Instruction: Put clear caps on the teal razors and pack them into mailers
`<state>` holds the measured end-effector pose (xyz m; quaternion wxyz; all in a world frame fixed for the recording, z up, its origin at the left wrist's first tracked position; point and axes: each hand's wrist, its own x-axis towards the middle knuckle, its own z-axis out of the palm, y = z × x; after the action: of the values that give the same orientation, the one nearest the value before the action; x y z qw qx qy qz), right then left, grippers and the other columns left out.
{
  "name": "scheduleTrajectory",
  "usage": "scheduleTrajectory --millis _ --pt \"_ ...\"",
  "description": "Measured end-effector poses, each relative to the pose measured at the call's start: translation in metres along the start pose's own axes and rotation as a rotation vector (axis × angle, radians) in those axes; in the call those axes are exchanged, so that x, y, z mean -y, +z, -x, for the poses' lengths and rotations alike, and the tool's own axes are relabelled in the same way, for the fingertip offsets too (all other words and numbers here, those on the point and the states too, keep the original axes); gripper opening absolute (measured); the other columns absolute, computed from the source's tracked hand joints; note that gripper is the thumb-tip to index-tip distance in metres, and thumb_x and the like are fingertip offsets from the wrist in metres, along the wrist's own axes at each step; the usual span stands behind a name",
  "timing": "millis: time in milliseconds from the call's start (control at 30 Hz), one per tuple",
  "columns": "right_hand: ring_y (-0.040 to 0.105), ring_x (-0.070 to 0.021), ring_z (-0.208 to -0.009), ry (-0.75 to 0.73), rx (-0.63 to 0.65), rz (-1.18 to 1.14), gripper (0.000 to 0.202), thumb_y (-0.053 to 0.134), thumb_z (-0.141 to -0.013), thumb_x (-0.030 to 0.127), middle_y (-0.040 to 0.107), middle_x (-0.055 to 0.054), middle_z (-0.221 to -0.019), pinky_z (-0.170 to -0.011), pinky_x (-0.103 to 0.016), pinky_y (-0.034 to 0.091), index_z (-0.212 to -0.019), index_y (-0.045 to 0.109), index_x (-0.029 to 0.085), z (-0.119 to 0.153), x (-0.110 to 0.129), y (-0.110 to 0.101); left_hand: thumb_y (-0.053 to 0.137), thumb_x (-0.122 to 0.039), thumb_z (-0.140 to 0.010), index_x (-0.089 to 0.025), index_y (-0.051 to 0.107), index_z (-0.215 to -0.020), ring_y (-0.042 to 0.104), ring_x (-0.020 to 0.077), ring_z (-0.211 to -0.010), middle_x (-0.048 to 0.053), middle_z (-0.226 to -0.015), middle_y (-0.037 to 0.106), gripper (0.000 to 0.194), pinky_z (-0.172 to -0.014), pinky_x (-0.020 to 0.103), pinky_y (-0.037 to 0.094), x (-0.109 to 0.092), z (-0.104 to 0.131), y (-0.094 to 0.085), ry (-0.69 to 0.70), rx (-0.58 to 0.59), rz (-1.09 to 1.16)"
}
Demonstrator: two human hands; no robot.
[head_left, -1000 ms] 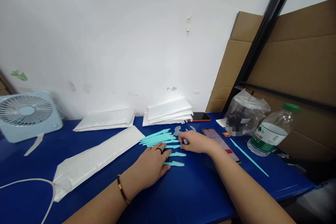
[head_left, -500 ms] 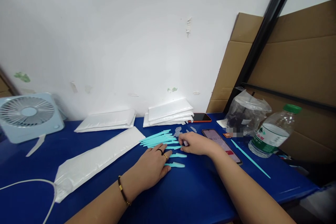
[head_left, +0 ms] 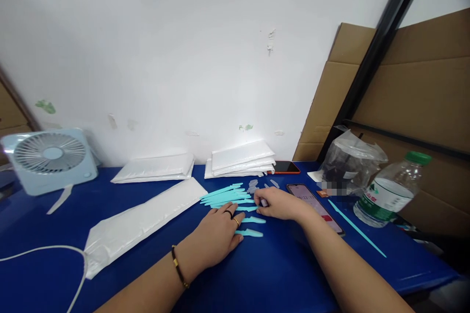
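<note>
We keep our left hand point(head_left: 216, 234) palm down, its fingers lightly spread and clenched on nothing; the fingertips rest over the handle ends of the turquoise blades point(head_left: 251, 233) laid out in a row on the blue table point(head_left: 286, 279). The blades poke out past our fingers toward two and three o'clock, and an overlapping pile point(head_left: 223, 196) of more such blades lies at twelve to one o'clock, just beyond the knuckles.

At two o'clock from the left, our right hand point(head_left: 277, 204) is bent nearly closed, with a small pale piece point(head_left: 264, 202) held in its curl. Thumb and fingertips meet at the tip of one blade; whether they squeeze it we cannot tell.

From the right hand, loose clear pieces point(head_left: 252, 187) lie near at ten o'clock, a phone point(head_left: 316, 205) at three, and a lone turquoise blade point(head_left: 358, 229) further off between three and four. A white packet point(head_left: 147, 225) sits at nine o'clock from our left.
</note>
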<state>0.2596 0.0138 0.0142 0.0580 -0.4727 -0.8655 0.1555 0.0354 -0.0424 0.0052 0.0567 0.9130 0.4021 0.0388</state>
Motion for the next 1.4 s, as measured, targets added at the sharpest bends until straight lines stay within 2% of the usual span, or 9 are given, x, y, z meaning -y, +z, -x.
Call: scheduleTrajectory --millis 500,833,1033,1167,1400 --pt "0.051 -0.0155 -0.071 0.009 0.015 0.012 0.015 0.057 -0.074 0.029 0.057 -0.002 -0.077 -0.058 -0.023 0.031 -0.086 0.057 0.02 0.001 -0.001 -0.001 0.036 -0.041 -0.089 -0.026 0.039 -0.131 0.031 0.029 -0.128 0.01 -0.138 0.038 0.045 -0.097 0.045 0.035 0.001 0.001 -0.002 0.019 0.001 0.014" --pt "0.049 -0.0131 -0.066 -0.014 0.049 -0.042 0.011 0.058 -0.074 0.024 0.056 0.0 -0.074 -0.057 -0.021 0.031 -0.085 0.059 0.02 0.003 0.001 -0.012 0.035 -0.043 -0.09 -0.025 0.038 -0.131 0.029 0.0287 -0.129 0.009 -0.139 0.037 0.046 -0.098 0.045 0.033 0.005 -0.001 0.002 0.04 0.002 0.036" --pt "0.051 -0.014 -0.071 -0.038 0.013 -0.043 0.01 0.059 -0.074 0.022 0.059 -0.001 -0.079 -0.061 -0.022 0.034 -0.083 0.062 0.019 0.002 -0.004 -0.011 0.036 -0.041 -0.089 -0.026 0.039 -0.131 0.03 0.028 -0.129 0.009 -0.139 0.037 0.045 -0.098 0.044 0.033 0.001 -0.001 -0.002 0.024 0.031 0.024" --pt "0.053 -0.0146 -0.072 0.005 0.028 -0.072 0.013 0.062 -0.071 0.024 0.061 -0.002 -0.081 -0.061 -0.022 0.036 -0.083 0.063 0.019 0.001 -0.01 -0.011 0.036 -0.042 -0.089 -0.025 0.041 -0.13 0.032 0.0279 -0.128 0.009 -0.137 0.04 0.044 -0.098 0.043 0.034 0.002 -0.002 -0.005 0.033 0.014 0.021" --pt "0.054 -0.0149 -0.071 0.03 0.059 -0.109 0.012 0.063 -0.07 0.027 0.063 -0.002 -0.075 -0.062 -0.022 0.037 -0.077 0.064 0.017 0.0 -0.017 -0.011 0.042 -0.039 -0.087 -0.024 0.052 -0.117 0.045 0.0239 -0.117 0.007 -0.125 0.052 0.035 -0.097 0.039 0.036 0.008 -0.007 -0.003 0.074 -0.043 0.026"
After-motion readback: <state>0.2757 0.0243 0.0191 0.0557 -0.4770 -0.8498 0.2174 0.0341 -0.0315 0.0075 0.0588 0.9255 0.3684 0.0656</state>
